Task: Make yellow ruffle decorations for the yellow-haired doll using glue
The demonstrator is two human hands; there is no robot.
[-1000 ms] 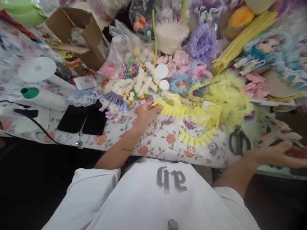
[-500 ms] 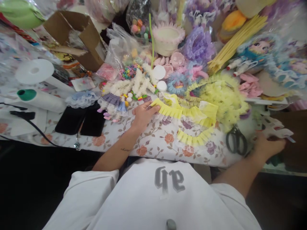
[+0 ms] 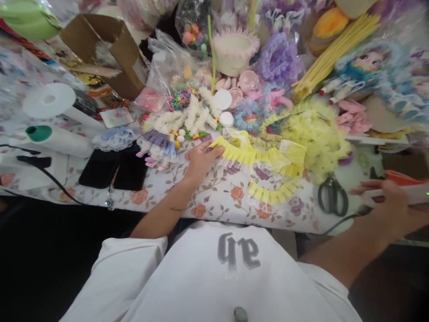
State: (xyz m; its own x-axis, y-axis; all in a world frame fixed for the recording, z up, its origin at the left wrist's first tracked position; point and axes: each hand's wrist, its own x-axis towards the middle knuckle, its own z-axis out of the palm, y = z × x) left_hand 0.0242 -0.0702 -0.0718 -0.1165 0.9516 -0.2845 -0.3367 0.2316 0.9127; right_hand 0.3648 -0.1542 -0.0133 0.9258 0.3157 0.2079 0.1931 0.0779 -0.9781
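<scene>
Between its thumb and fingers, my left hand [image 3: 203,158] pinches one end of a yellow pleated ribbon with white lace edging [image 3: 237,153]. The ribbon lies in loops on the flowered tablecloth, and one curved length [image 3: 273,191] rests nearer the front edge. At the far right, my right hand [image 3: 390,201] is closed around a white-and-orange tool [image 3: 414,193] that looks like a glue gun; it is blurred and partly cut off by the frame. A dark cord trails near that wrist. Black-handled scissors [image 3: 331,197] lie just left of this hand.
Fluffy yellow trim [image 3: 313,138] is heaped behind the scissors. Two dark phones [image 3: 99,167], a thread cone [image 3: 58,139] and small dolls in checked skirts [image 3: 156,139] lie to the left. A cardboard box [image 3: 129,56], a frilled pot [image 3: 235,51] and yellow sticks [image 3: 335,56] stand behind.
My right hand has moved right and turned, bringing the tool with its orange part and the cord into view. My left hand keeps its place on the ribbon.
</scene>
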